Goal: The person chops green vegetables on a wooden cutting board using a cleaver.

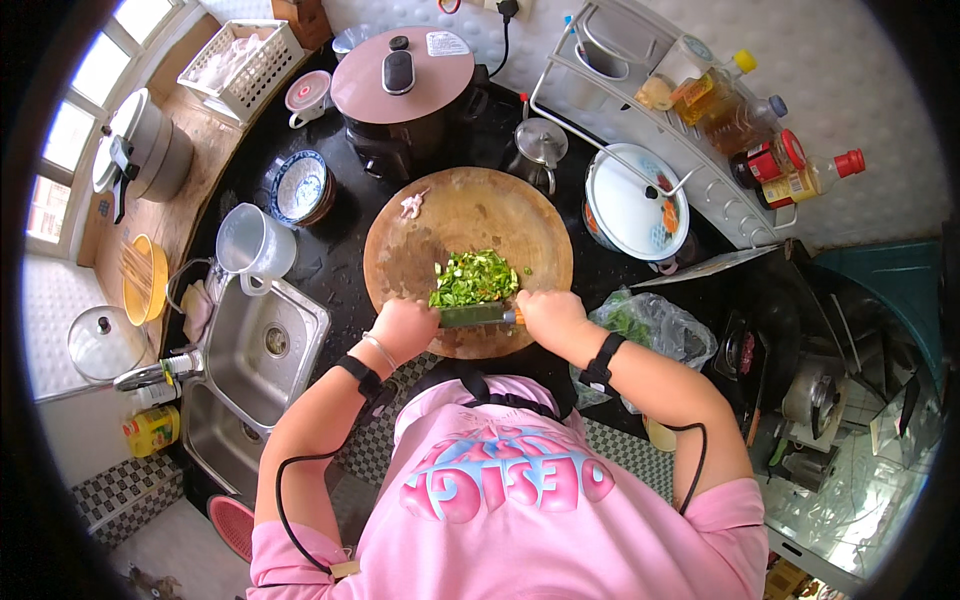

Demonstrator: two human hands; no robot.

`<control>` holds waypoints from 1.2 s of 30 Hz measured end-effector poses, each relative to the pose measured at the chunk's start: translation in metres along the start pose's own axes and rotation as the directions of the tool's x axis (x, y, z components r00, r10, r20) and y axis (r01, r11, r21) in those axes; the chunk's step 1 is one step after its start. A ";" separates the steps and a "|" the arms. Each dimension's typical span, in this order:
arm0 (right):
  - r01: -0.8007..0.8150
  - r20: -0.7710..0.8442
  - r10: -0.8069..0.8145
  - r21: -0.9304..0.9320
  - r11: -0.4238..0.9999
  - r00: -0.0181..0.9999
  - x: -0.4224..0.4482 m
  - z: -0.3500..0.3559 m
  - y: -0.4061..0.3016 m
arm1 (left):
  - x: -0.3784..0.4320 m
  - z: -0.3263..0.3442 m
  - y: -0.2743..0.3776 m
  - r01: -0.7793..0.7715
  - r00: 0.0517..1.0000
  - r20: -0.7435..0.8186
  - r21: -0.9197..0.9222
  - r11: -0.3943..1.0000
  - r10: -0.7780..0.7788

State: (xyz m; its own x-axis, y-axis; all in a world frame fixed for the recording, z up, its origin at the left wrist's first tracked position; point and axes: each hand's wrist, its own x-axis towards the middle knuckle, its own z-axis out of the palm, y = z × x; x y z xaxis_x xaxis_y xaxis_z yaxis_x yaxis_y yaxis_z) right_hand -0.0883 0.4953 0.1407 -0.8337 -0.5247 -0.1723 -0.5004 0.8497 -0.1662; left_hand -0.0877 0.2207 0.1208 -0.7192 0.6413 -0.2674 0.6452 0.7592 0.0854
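A round wooden chopping block (480, 202) lies before me on the black counter. Chopped green vegetables (476, 279) are heaped on its near half, with a small piece of pale pink food (412, 204) near its far left edge. Along the near side of the heap is the wide blade of a kitchen cleaver (472, 315). My right hand (553, 319) is closed around the cleaver's handle. My left hand (407, 326) is at the blade's other end, its fingers curled against it; the fingertips are hidden.
To the left are a double steel sink (266, 341), a plastic measuring jug (256, 244) and stacked bowls (300, 187). Behind stands a large electric cooker (405, 82). An enamel pot (636, 202) and a plastic bag of greens (660, 322) lie right, below a bottle rack (622, 86).
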 end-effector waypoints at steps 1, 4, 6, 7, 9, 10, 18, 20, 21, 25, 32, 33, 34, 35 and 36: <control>-0.013 0.004 0.013 -0.012 1.000 1.000 0.001 0.004 0.004 | 0.003 0.002 0.002 0.012 0.999 0.033 0.004 1.000 -0.012; 0.036 0.007 -0.037 0.049 0.998 0.999 0.006 -0.004 0.006 | 0.003 -0.010 -0.002 0.041 0.998 0.054 -0.037 0.998 -0.039; 0.076 0.021 -0.077 0.051 0.996 0.997 0.005 -0.025 -0.002 | -0.002 -0.007 -0.006 0.070 0.997 0.022 -0.063 0.996 -0.069; 0.085 0.024 -0.086 0.037 0.996 0.996 0.003 -0.034 -0.013 | -0.009 -0.003 -0.008 0.065 0.997 -0.035 -0.071 0.995 -0.067; 0.091 0.003 -0.091 0.005 0.996 0.996 0.007 -0.039 -0.016 | -0.017 0.002 -0.010 0.047 0.988 -0.146 -0.086 0.995 -0.059; 0.096 0.001 -0.096 -0.017 0.995 0.995 0.011 -0.037 -0.013 | -0.015 0.004 -0.007 0.091 0.992 -0.077 -0.085 0.992 -0.098; 0.156 -0.012 -0.157 -0.026 0.987 0.988 0.024 -0.008 0.024 | 0.001 0.003 0.011 0.166 0.986 -0.018 -0.061 0.984 -0.167; 0.203 -0.052 -0.204 -0.026 0.979 0.978 0.025 -0.028 0.014 | -0.010 -0.001 0.005 0.166 0.983 -0.061 -0.097 0.981 -0.172; 0.225 -0.064 -0.225 -0.015 0.974 0.972 0.022 -0.036 0.003 | -0.019 0.001 0.004 0.164 0.982 -0.069 -0.119 0.979 -0.173; 0.186 -0.027 -0.190 -0.120 0.975 0.981 0.037 -0.033 0.007 | -0.015 0.015 0.013 0.215 0.966 -0.125 -0.099 0.972 -0.226; 0.236 -0.037 -0.240 -0.086 0.968 0.970 0.044 -0.011 0.034 | -0.003 0.004 0.017 0.243 0.968 -0.037 -0.072 0.967 -0.246; 0.245 -0.044 -0.249 -0.082 0.966 0.968 0.043 -0.023 0.027 | -0.006 0.003 0.014 0.258 0.965 -0.023 -0.106 0.960 -0.262; 0.251 -0.045 -0.255 -0.072 0.965 0.966 0.035 -0.036 0.013 | -0.014 0.010 0.012 0.221 0.970 -0.077 -0.115 0.968 -0.231; 0.257 -0.045 -0.260 -0.061 0.964 0.964 0.030 -0.041 0.003 | -0.017 0.017 0.010 0.203 0.970 -0.109 -0.112 0.973 -0.216; 0.214 -0.021 -0.215 -0.056 0.975 0.976 0.028 -0.040 -0.001 | -0.017 0.016 0.009 0.176 0.971 -0.142 -0.106 0.979 -0.190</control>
State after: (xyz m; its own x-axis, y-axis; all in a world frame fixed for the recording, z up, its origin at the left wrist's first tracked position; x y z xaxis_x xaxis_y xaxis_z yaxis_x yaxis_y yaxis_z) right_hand -0.1200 0.4815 0.1746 -0.7110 -0.6942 -0.1120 -0.6795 0.7193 -0.1448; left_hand -0.0656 0.2145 0.1111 -0.8578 0.4948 -0.1395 0.4778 0.8675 0.1385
